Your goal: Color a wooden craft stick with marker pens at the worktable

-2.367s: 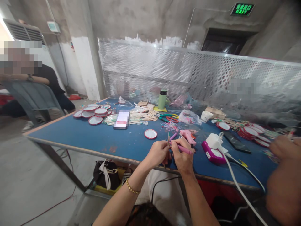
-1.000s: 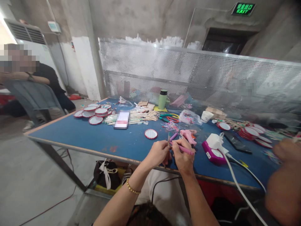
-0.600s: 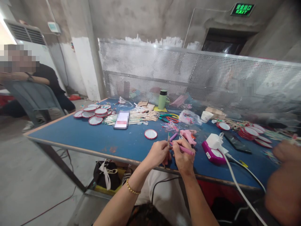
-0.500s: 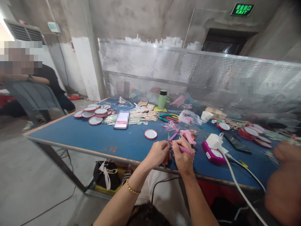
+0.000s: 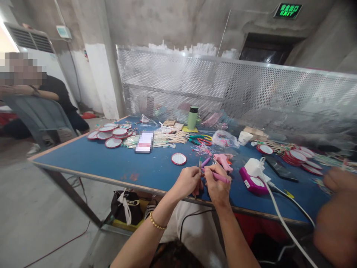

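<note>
My left hand [image 5: 187, 181] is closed around a thin wooden stick [image 5: 200, 162] that stands up from its fingers, near the front edge of the blue table [image 5: 117, 163]. My right hand [image 5: 216, 185] touches it from the right and grips a pink pen [image 5: 220, 177] like a writing tool, tip toward the stick. A small round red-rimmed mirror [image 5: 179, 159] lies just beyond my hands. A pink glue gun [image 5: 222, 160] lies close behind my right hand.
Several red-rimmed discs [image 5: 111, 134] sit far left, more [image 5: 297, 155] far right. Wooden sticks [image 5: 170, 137], scissors [image 5: 201, 140], a green bottle [image 5: 192, 117], a white cup [image 5: 244, 137], a purple-white charger [image 5: 253, 176] with cable. Another person's arm [image 5: 336, 214] at right; a seated person [image 5: 41, 100] at left.
My two hands stay joined at the stick with only tiny shifts. The other person's hand at the right edge has drifted slightly.
</note>
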Demonstrator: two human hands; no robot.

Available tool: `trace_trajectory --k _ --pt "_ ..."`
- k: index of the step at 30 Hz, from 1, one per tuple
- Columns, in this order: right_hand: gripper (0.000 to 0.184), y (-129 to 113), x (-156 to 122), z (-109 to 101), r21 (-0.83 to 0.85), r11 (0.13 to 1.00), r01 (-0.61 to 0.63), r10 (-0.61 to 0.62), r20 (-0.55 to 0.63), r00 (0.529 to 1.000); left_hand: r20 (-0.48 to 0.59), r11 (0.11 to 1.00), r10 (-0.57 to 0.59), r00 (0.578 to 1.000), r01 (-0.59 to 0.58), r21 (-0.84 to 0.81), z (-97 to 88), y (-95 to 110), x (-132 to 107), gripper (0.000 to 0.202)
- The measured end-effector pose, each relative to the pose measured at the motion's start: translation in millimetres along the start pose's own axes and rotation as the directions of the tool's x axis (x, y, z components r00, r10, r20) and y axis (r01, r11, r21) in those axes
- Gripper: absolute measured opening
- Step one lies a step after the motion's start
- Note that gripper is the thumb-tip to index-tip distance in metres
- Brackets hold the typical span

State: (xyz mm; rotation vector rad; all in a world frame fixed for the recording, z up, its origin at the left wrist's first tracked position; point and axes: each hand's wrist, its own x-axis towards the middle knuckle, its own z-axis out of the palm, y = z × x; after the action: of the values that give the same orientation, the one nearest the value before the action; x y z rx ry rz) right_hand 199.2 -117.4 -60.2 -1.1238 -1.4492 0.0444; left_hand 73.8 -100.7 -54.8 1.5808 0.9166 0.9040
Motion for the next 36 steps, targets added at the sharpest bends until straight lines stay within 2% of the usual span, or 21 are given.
trace_trajectory --k 4,11,20,26,36 --pt "0.025 -0.6 0.3 -0.3 -0.014 1.000 0.018 -0.018 0.004 1.000 0.000 1.000 0.005 1.000 -0.005 0.003 0.1 -0.3 -0.3 0.022" --pt "0.025 0.5 -1.5 -0.6 0.005 0.999 -0.040 0.040 -0.012 0.999 0.002 1.000 -0.011 1.000 0.011 -0.022 0.0 1.4 -0.4 0.020" --pt "0.025 -0.6 0.3 -0.5 -0.022 1.000 0.003 -0.003 0.006 1.000 0.003 1.000 -0.014 1.000 0.014 -0.017 0.1 2.3 -1.1 0.021" --pt "0.025 -0.7 -0.5 -1.1 -0.001 0.999 -0.034 0.034 -0.012 0.999 0.004 1.000 -0.011 1.000 0.011 -0.012 -0.1 3.2 -1.5 0.020" --pt "0.024 0.0 -0.3 -0.2 -0.020 1.000 -0.020 0.020 0.002 1.000 0.002 1.000 -0.015 1.000 0.015 -0.012 -0.4 1.6 -0.8 0.020"
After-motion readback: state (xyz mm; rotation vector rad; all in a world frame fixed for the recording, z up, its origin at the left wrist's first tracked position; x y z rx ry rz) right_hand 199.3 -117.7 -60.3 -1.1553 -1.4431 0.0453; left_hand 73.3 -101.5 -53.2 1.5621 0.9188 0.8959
